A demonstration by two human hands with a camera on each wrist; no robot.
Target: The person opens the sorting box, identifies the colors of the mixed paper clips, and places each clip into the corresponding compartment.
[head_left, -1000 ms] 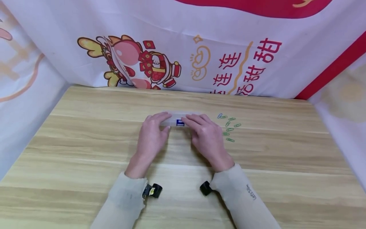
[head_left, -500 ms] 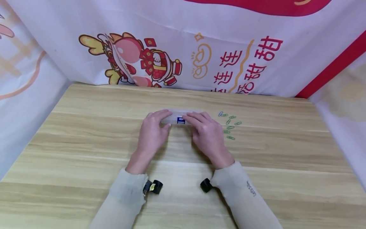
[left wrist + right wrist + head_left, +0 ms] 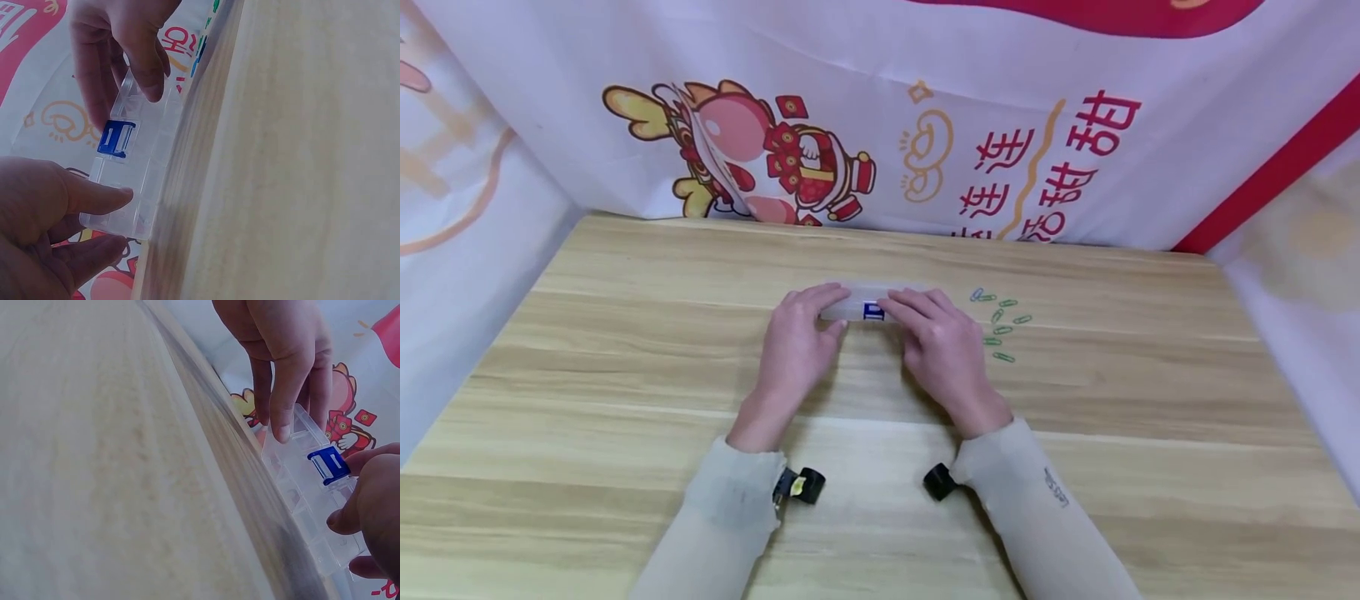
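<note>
Wood-grain table point(image 3: 625, 350) sits walled on 3 sides by a white printed banner point(image 3: 1000, 125): far edge, left edge, right edge. Near edge is the open side, where both sleeves enter.

Clear plastic box point(image 3: 861, 304) with a blue latch point(image 3: 873, 312) lies flat around the table's middle, somewhat toward the far edge, long axis parallel to that edge. Left hand point(image 3: 793, 350) grips its left end, thumb on the near wall and fingers curled over the top; wrist views confirm the pinch point(image 3: 37, 212). Right hand point(image 3: 943, 350) grips the right end likewise, fingers over the lid, thumb just beside the latch point(image 3: 329, 464).

About 8 paper clips point(image 3: 1000, 327), mostly green with 1 blue, lie scattered just beside the right hand, toward the right edge, apart from the box.

Bare table is widest to the left of the left hand and along the near edge.

Against 1.0 s ago: both grips and the box's place are unchanged; clips unmoved. Only the head view shifts slightly.
</note>
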